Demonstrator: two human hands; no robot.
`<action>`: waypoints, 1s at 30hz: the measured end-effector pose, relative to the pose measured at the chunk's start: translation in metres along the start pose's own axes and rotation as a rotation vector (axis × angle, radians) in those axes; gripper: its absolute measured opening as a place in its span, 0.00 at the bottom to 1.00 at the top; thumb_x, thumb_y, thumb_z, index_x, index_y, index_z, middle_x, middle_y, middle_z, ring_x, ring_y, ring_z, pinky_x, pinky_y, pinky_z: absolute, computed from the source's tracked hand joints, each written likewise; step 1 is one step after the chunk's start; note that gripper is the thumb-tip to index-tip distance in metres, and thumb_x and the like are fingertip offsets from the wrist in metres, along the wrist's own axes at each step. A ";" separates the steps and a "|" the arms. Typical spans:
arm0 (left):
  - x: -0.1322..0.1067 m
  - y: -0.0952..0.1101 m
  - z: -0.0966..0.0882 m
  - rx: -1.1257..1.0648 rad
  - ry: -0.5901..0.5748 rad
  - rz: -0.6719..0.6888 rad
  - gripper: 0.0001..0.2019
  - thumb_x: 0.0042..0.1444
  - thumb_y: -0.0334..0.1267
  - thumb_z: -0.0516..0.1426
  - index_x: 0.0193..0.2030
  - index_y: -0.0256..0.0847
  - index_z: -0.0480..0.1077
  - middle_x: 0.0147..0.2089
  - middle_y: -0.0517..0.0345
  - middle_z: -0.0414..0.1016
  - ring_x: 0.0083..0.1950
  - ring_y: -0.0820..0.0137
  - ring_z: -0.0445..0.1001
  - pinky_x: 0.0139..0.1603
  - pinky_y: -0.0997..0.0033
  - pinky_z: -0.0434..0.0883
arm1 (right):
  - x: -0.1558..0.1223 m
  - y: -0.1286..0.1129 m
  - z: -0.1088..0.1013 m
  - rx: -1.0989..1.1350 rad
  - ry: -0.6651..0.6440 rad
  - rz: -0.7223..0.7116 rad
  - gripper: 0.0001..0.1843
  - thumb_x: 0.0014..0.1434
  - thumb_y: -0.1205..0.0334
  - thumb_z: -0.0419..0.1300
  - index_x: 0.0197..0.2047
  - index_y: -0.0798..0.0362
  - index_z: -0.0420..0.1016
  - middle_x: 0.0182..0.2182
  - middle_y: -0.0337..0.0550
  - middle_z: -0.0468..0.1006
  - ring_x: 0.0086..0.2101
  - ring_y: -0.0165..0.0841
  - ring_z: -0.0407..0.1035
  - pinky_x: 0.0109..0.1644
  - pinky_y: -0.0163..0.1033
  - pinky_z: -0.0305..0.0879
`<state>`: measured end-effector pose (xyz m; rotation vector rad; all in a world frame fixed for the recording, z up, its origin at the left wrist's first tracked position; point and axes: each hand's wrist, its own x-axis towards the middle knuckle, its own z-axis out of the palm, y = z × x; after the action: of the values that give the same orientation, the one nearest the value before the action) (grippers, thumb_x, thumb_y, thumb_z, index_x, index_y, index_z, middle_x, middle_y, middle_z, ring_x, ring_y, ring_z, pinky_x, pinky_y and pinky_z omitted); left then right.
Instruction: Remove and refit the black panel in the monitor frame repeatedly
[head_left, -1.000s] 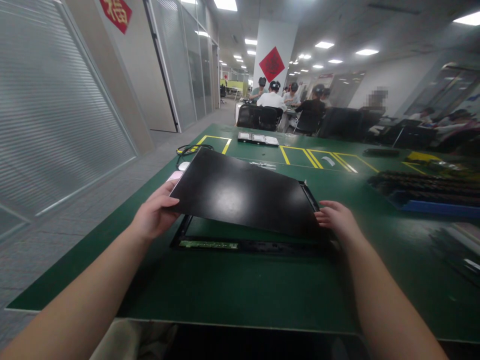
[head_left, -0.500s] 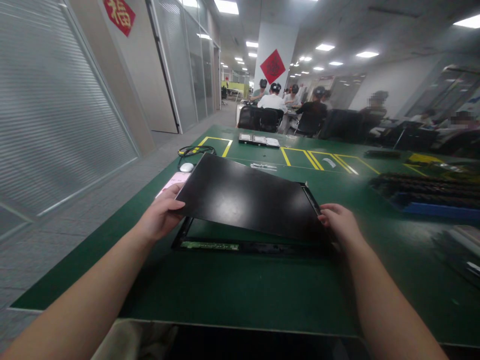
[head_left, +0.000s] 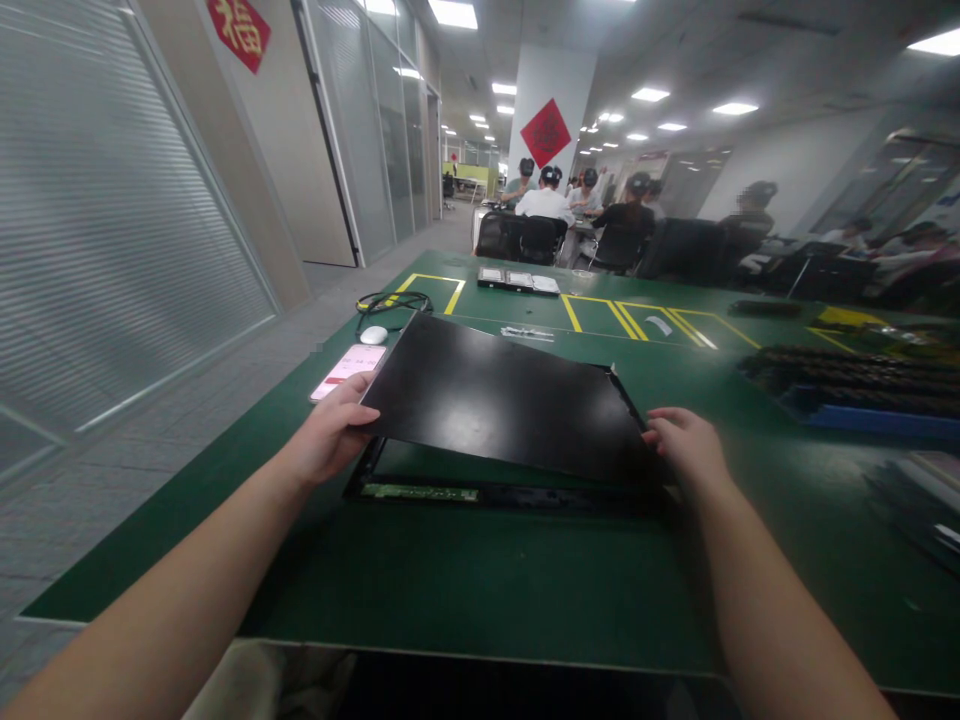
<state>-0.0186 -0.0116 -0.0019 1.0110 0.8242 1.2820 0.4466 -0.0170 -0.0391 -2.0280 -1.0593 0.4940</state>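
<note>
A flat black panel (head_left: pixel 502 400) hangs tilted over a black rectangular frame (head_left: pixel 495 493) that lies on the green table (head_left: pixel 465 570). My left hand (head_left: pixel 330 435) grips the panel's near left corner, fingers closed round its edge. My right hand (head_left: pixel 686 445) holds the near right corner, fingers curled on the edge. The panel's left side is higher than its right. A narrow green circuit strip (head_left: pixel 418 492) shows along the frame's near bar.
A phone (head_left: pixel 347 370) with a lit screen, a white mouse (head_left: pixel 373 334) and a black cable (head_left: pixel 390 299) lie left of the panel. Dark trays (head_left: pixel 847 385) stand at the right, small trays (head_left: pixel 517 279) at the far side. Several seated people work beyond.
The panel has come down closer to the frame, uncovering more of the phone. Both hands stayed on its corners.
</note>
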 end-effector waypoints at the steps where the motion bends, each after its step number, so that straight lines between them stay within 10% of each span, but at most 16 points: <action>1: 0.000 0.000 0.000 0.000 -0.001 0.000 0.23 0.36 0.31 0.66 0.45 0.39 0.77 0.40 0.52 0.84 0.40 0.58 0.81 0.36 0.66 0.76 | 0.000 0.001 0.000 -0.008 0.003 -0.005 0.21 0.50 0.56 0.59 0.46 0.53 0.80 0.27 0.44 0.81 0.23 0.34 0.70 0.28 0.38 0.63; 30: 0.001 -0.005 0.003 0.049 0.002 -0.072 0.28 0.37 0.32 0.66 0.50 0.38 0.72 0.42 0.50 0.83 0.43 0.55 0.82 0.40 0.64 0.77 | 0.000 0.001 -0.004 -0.154 0.032 -0.031 0.20 0.51 0.55 0.58 0.46 0.50 0.80 0.31 0.45 0.83 0.30 0.39 0.74 0.31 0.40 0.63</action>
<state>-0.0138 -0.0106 -0.0056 1.0103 0.8898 1.2069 0.4493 -0.0191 -0.0373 -2.1425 -1.1375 0.3731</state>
